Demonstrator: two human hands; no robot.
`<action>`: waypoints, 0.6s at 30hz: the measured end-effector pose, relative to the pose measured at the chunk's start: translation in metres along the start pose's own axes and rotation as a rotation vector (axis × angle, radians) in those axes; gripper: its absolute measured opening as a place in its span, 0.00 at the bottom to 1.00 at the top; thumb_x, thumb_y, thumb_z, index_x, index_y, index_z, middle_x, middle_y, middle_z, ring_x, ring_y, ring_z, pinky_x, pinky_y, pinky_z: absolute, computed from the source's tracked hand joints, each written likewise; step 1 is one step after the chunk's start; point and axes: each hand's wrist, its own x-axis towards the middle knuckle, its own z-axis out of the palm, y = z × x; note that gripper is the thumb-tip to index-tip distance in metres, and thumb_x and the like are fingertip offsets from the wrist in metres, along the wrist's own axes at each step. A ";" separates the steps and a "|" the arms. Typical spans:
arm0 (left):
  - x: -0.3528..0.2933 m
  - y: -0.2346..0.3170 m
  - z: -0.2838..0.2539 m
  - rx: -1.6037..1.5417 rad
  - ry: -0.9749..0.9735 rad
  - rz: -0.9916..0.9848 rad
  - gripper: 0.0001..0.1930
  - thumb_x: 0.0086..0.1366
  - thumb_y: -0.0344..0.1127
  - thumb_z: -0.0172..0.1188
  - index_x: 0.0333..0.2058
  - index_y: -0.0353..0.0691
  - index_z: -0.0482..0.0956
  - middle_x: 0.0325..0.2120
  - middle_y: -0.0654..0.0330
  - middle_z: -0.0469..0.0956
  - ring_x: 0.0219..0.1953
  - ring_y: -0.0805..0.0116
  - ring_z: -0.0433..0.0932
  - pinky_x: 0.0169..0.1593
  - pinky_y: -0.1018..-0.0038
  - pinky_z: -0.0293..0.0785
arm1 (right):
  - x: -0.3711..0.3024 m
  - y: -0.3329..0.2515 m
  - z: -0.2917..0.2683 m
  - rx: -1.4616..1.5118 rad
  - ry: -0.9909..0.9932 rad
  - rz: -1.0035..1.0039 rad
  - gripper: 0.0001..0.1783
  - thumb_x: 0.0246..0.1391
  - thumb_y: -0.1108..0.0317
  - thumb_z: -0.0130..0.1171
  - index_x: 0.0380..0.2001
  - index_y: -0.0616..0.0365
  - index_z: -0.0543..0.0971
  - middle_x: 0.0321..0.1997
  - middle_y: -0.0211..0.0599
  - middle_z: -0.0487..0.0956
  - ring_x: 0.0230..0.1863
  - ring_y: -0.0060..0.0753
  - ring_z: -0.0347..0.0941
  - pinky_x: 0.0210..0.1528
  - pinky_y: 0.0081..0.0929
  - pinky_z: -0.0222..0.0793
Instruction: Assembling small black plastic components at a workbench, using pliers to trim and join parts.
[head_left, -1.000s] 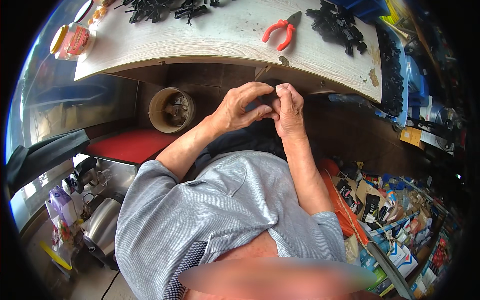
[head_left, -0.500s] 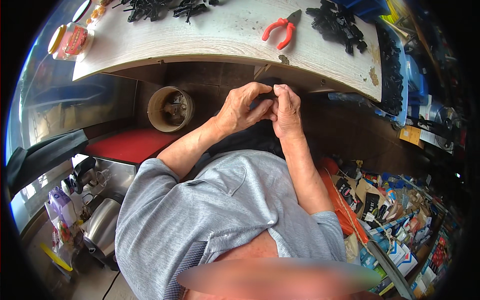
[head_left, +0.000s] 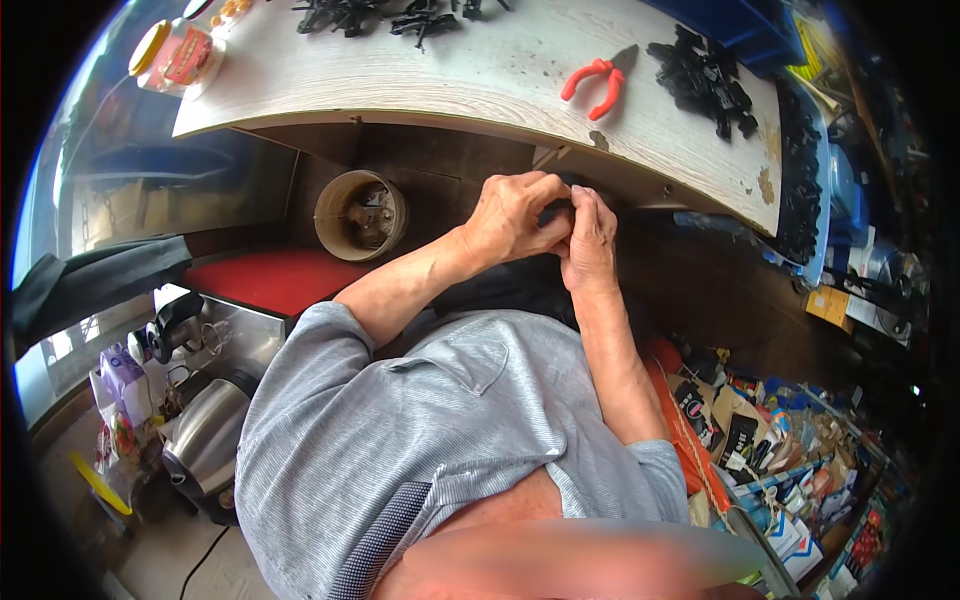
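A: Small dark part, pinched between both hands just under the front lip of the counter. From my feed, the left hand curls over it and the right hand presses in against it, fingertips meeting, both closed on the piece.

B: What does the surface look like?

A: Pale wood-grain counter, curved by the lens, chipped near the right end. Red-handled pliers lie on it, and a heap of black plastic pieces sits just to their right. More black pieces spread along the far edge, and a jar with a yellow lid lies at the left corner.

B: And the room?

A: Cramped. A round tan tub stands below the counter's edge, a red seat near it, a metal kettle on the floor at left, and packaged goods crowd the right.
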 end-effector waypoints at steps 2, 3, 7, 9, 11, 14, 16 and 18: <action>0.001 -0.001 -0.005 0.013 -0.006 0.025 0.10 0.48 0.29 0.66 0.31 0.36 0.78 0.22 0.53 0.77 0.22 0.53 0.78 0.23 0.67 0.73 | -0.005 0.000 0.004 -0.001 -0.017 0.012 0.12 0.63 0.60 0.50 0.27 0.52 0.74 0.27 0.22 0.69 0.28 0.14 0.66 0.26 0.18 0.65; 0.001 0.000 -0.008 0.021 -0.001 0.025 0.10 0.48 0.29 0.66 0.31 0.36 0.78 0.22 0.53 0.77 0.22 0.53 0.78 0.23 0.67 0.73 | -0.006 0.002 0.004 -0.004 -0.006 0.013 0.12 0.63 0.60 0.51 0.28 0.52 0.74 0.27 0.22 0.69 0.28 0.14 0.66 0.26 0.18 0.65; -0.003 0.003 -0.019 0.049 -0.066 -0.021 0.11 0.48 0.29 0.66 0.32 0.36 0.78 0.22 0.53 0.77 0.22 0.53 0.78 0.25 0.68 0.73 | -0.009 0.004 0.016 -0.019 0.027 0.015 0.12 0.63 0.60 0.51 0.28 0.52 0.74 0.25 0.21 0.67 0.26 0.13 0.64 0.23 0.17 0.64; -0.002 0.009 -0.027 0.012 -0.048 -0.011 0.13 0.49 0.30 0.67 0.34 0.37 0.78 0.24 0.52 0.78 0.26 0.53 0.78 0.27 0.68 0.74 | -0.014 -0.007 0.025 -0.019 0.047 -0.005 0.13 0.62 0.60 0.51 0.25 0.51 0.71 0.19 0.20 0.62 0.19 0.13 0.59 0.20 0.18 0.62; 0.008 0.017 -0.046 -0.026 0.016 0.037 0.17 0.49 0.29 0.69 0.40 0.37 0.79 0.30 0.53 0.79 0.30 0.58 0.79 0.30 0.70 0.74 | -0.010 -0.018 0.018 -0.030 0.000 -0.046 0.16 0.62 0.60 0.51 0.21 0.49 0.65 0.11 0.19 0.52 0.12 0.13 0.49 0.16 0.21 0.65; 0.030 0.013 -0.094 0.119 0.207 0.071 0.18 0.50 0.25 0.65 0.43 0.38 0.77 0.37 0.50 0.79 0.35 0.53 0.80 0.38 0.66 0.77 | -0.006 -0.056 0.021 0.017 -0.024 -0.084 0.17 0.62 0.60 0.48 0.20 0.50 0.63 0.11 0.21 0.51 0.12 0.18 0.50 0.21 0.39 0.79; 0.050 -0.011 -0.129 0.223 0.457 0.084 0.23 0.53 0.16 0.58 0.49 0.39 0.76 0.44 0.54 0.77 0.33 0.68 0.77 0.26 0.80 0.72 | -0.001 -0.078 0.017 0.029 -0.049 -0.141 0.19 0.63 0.59 0.47 0.18 0.49 0.61 0.10 0.21 0.50 0.12 0.18 0.50 0.22 0.43 0.78; 0.067 -0.034 -0.159 0.636 0.465 0.058 0.21 0.54 0.22 0.59 0.49 0.42 0.76 0.47 0.56 0.77 0.40 0.59 0.78 0.38 0.70 0.76 | 0.009 -0.101 0.013 -0.005 0.015 -0.155 0.20 0.63 0.59 0.46 0.16 0.48 0.59 0.09 0.22 0.50 0.12 0.20 0.50 0.24 0.47 0.78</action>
